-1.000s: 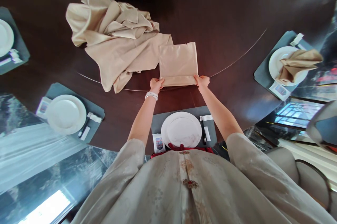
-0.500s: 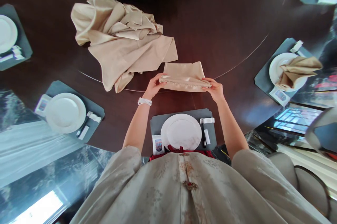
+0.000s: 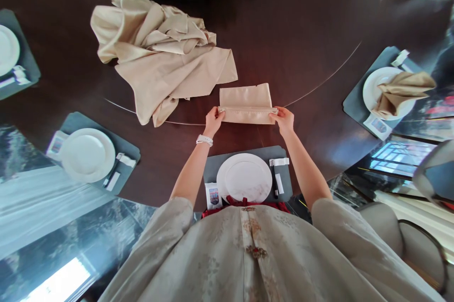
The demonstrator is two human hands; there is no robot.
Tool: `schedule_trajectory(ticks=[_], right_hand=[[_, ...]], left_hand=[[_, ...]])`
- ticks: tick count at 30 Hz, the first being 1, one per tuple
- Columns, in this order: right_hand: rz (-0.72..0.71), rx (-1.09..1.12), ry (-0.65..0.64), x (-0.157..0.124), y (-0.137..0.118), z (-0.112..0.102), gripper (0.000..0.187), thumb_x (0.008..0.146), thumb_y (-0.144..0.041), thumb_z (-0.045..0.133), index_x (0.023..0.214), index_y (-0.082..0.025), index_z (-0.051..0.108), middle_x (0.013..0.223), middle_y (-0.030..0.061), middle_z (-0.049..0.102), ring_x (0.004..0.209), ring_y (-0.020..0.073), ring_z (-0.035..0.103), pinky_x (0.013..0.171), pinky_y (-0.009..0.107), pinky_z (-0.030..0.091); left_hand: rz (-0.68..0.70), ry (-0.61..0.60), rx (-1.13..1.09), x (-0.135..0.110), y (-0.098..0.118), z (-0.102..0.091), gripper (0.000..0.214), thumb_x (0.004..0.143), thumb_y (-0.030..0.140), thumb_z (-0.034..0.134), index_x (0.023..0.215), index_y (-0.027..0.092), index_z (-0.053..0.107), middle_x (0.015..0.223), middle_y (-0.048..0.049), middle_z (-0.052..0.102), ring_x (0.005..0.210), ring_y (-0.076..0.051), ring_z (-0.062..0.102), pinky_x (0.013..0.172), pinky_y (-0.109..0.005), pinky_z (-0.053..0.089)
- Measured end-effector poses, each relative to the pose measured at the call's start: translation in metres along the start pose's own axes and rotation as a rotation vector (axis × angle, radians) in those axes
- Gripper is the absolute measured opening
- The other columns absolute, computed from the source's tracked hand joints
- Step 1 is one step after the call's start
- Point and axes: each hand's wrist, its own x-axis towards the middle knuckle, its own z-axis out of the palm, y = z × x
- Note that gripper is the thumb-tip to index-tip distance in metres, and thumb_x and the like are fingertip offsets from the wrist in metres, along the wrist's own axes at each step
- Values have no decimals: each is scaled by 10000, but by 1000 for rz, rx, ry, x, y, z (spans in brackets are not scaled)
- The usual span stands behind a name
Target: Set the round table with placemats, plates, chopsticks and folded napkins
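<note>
Pinching the napkin (image 3: 247,105) edge with left hand (image 3: 213,120) and right hand (image 3: 284,119)

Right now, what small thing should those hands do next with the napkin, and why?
Probably fold the near edge over once more, away from the body. The left hand and right hand both pinch the ends of the folded band along the near side of the beige cloth napkin, which lies flat on the dark table.
</note>
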Motion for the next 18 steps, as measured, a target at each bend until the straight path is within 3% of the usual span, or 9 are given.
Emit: schedule_trajectory(ticks=[4,10,15,18], right_hand=[[-73,-222,-72,19,-18,3,240,650,-328,771,725,-194,587,699,-23,613,757,165,595,680,253,451],[-278,-538,-111,57,-32,22,213,872,-309,639,733,-214,509,669,-25,528,747,148,545,728,237,405],[-271,-714,-90,74,-25,44,188,907,-347,629,804,-225,529,728,19,581,837,205,582,821,309,427],[-330,-768,-40,75,-21,51,134,939,-341,569,918,-208,576,881,78,637,977,251,587,946,404,412]], left_hand=[[7,56,155,18,-5,4,179,876,324,658,819,229,517,803,-33,613,850,-227,631,861,-309,448],[-86,101,312,28,-4,11,172,941,358,590,975,216,500,967,-132,665,1043,-337,641,909,-375,432],[-129,149,387,29,-3,19,195,939,371,592,996,203,512,972,-159,665,1129,-375,611,953,-412,420],[-98,201,447,30,-2,24,205,939,387,577,1005,197,537,1048,-183,646,1200,-385,561,983,-430,412]])
